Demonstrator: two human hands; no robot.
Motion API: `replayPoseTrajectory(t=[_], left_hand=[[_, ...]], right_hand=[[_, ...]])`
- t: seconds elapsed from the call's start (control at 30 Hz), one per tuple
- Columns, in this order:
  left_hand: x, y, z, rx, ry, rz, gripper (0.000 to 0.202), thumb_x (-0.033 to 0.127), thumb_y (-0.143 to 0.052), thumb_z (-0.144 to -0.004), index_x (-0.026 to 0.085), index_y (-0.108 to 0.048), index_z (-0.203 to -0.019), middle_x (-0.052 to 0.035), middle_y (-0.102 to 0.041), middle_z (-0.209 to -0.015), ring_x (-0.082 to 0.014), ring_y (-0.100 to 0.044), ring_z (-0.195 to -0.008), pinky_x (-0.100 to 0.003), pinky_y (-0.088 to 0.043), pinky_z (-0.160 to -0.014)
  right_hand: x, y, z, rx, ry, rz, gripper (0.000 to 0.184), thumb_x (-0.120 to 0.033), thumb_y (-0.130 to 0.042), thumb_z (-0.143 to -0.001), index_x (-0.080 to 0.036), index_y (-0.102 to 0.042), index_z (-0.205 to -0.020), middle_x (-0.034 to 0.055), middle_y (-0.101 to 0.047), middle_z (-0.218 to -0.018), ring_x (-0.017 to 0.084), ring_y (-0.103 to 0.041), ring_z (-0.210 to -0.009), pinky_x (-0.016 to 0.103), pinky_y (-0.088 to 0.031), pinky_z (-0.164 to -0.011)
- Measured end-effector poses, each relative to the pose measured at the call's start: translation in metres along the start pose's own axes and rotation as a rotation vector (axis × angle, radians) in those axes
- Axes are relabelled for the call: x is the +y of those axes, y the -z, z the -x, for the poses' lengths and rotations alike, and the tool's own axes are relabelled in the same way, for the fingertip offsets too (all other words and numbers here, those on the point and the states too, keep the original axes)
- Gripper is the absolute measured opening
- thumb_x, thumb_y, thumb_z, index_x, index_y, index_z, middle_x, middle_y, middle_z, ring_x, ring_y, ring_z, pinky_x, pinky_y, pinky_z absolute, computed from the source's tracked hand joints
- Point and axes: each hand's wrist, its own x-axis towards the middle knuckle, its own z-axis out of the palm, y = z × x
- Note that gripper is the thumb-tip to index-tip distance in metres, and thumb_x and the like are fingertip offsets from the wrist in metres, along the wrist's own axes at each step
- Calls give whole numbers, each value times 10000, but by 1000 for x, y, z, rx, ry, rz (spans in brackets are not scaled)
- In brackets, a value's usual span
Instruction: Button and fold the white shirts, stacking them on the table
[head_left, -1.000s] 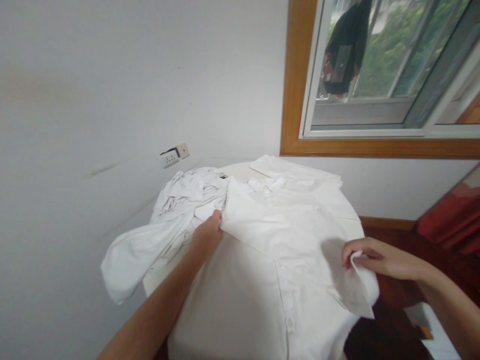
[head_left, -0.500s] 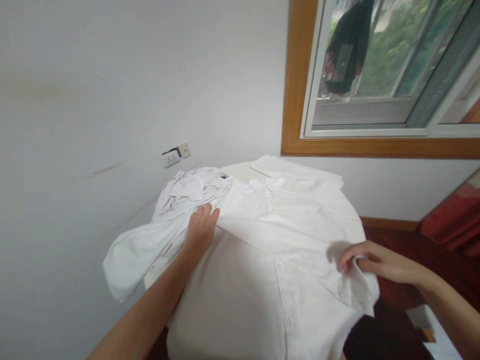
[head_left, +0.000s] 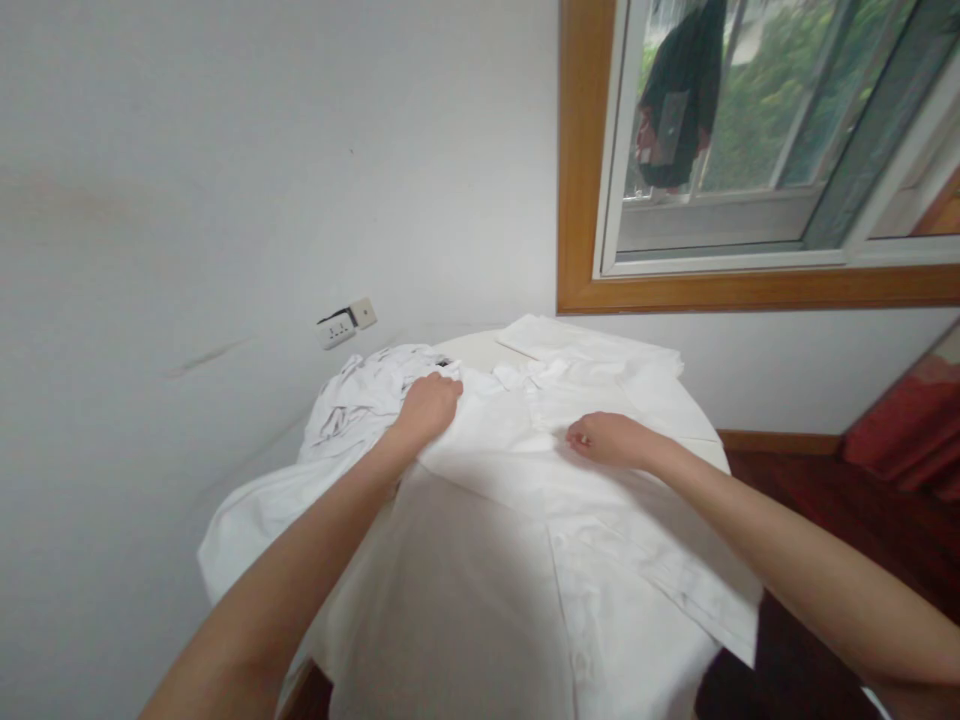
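Note:
A white button shirt (head_left: 525, 560) lies spread over a small round table (head_left: 469, 347), its front hanging over the near edge. My left hand (head_left: 429, 407) rests at the shirt's left shoulder, fingers curled into the fabric, right beside a crumpled heap of white clothes (head_left: 352, 405). My right hand (head_left: 609, 440) sits on the shirt's upper chest below the collar, fingers closed on the cloth. One white sleeve (head_left: 247, 515) droops off the table's left side.
A folded white garment (head_left: 600, 345) lies at the table's back edge by the wall. A wall socket (head_left: 345, 320) is at the left, a wood-framed window (head_left: 577, 200) above, a dark garment (head_left: 675, 90) hangs outside. Red cushion (head_left: 915, 420) and dark wooden floor (head_left: 817, 480) at right.
My right hand let go of the shirt's right edge and moved up-left to the chest. My left hand slid up to the shoulder. The lifted flap now lies flat.

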Motion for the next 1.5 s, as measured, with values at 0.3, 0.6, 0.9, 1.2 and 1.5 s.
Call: replayPoseTrajectory(t=[0.3,0.6,0.9,1.2,1.5], left_hand=[[-22,-47,-92,45,-51,-26,286,363,-497,-887,180,-706,-958,-140,-625,-1127,-296,-453,-1181,-409,-341,-954],[-84,-61,-105,-91,72,42,413,476,-387,-913,214,-659,-1079,-118,-599,-1181,-281,-491,-1136,-377,-368,-935],[-98,-73,-101,-145,108,147,410,447,-356,-918,199,-640,-1079,-113,-641,-1068,-230,-571,-1024,-311,-417,-877],[-91,-57,-102,-122,-35,95,474,509,-383,-879,157,-661,-1034,-145,-631,-1122,-284,-549,-1061,-361,-430,-878],[-114,-69,-102,-148,19,239,362,421,-424,-867,171,-643,-1010,-110,-632,-1061,-218,-597,-984,-291,-450,-862]], right_hand=[[-30,-38,-61,41,-125,48,404,-369,-369,-943,-133,-653,-1107,185,-647,-1120,288,-623,-1025,360,-472,-796],[-33,-49,-72,82,-90,70,337,-320,-290,-988,-153,-476,-1214,149,-695,-1055,253,-663,-959,343,-462,-766],[-20,-61,-89,105,-51,91,348,-397,-257,-1002,-203,-478,-1188,117,-710,-1026,243,-673,-949,314,-457,-744],[-21,-59,-95,111,18,143,360,-379,-273,-993,-187,-536,-1146,117,-710,-1019,258,-671,-954,319,-464,-745],[-29,-52,-100,105,13,132,358,-404,-286,-989,-202,-535,-1146,107,-709,-1036,247,-670,-951,318,-464,-748]])
